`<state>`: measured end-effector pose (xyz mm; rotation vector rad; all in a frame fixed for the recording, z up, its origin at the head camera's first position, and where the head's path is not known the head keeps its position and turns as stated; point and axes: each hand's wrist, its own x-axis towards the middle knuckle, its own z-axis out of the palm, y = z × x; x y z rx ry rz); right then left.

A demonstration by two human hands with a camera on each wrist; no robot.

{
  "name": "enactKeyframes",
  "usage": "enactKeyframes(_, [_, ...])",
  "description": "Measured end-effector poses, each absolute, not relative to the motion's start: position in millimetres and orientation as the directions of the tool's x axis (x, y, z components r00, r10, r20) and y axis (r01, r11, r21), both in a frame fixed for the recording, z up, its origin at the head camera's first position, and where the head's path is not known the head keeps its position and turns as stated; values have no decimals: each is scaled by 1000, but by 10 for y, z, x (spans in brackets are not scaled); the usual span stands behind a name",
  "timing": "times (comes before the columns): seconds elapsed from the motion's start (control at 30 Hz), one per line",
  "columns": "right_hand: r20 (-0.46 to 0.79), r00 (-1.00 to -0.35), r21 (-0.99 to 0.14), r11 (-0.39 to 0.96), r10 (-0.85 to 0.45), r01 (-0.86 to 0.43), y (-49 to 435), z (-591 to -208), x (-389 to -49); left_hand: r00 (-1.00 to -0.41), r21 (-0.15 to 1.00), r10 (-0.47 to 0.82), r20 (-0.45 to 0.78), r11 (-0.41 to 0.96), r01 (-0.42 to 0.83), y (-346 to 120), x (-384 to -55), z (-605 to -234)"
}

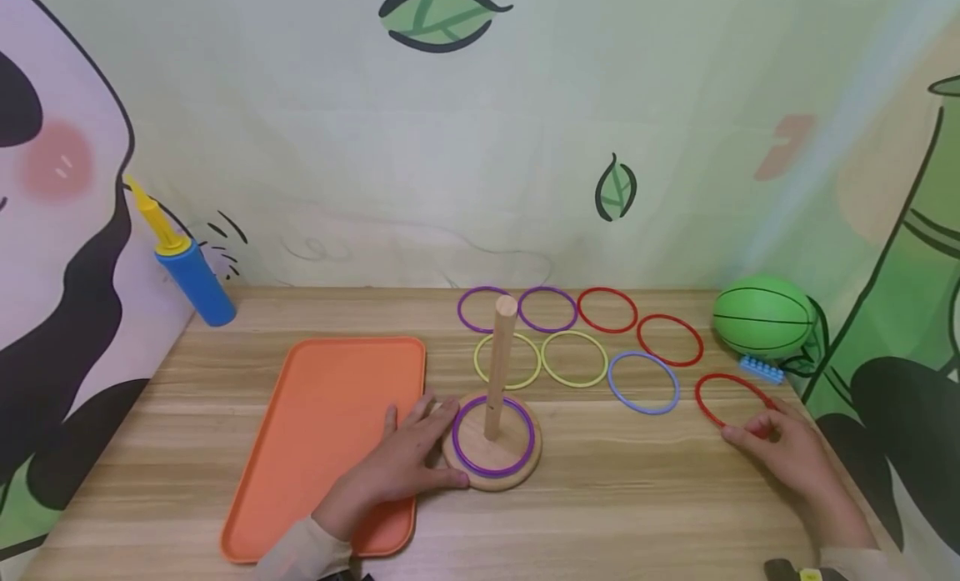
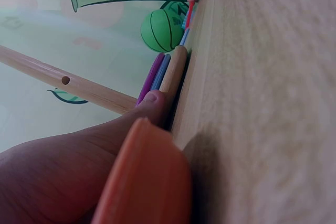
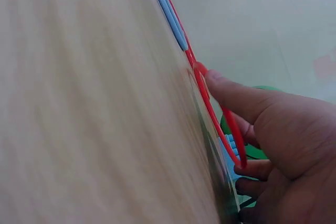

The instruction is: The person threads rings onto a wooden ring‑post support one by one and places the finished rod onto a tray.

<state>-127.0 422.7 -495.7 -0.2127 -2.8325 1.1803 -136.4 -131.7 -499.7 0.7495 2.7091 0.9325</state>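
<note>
Near-left sleeve [image 1: 309, 551] cut off; left hand [image 1: 405, 454] spread against round wooden base [image 1: 474, 448]; right hand [image 1: 793, 449] pinches part-hidden red ring [image 1: 723, 376].

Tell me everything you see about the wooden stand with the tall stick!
The pale wooden stand has a flat, round base and a tall, round post with a small hole low down. It stands upright on the wood-grain table, beside the flat orange tray. A thin purple ring lies over a thin blue ring on the base, both around the post. The left hand touches the base's edge.
</note>
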Motion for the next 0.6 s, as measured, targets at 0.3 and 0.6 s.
enactKeyframes(0.3, [80,-973,-750,656,216,84,4145,-4877,-1232,-854,632,520,-6,664,400,-1313,-1363,-4987])
enactKeyframes(0.6, [229,-949,-765,643,216,-38,4084,-4763,-1280,-856,617,516,-13,678,399,-1315,-1363,-4992])
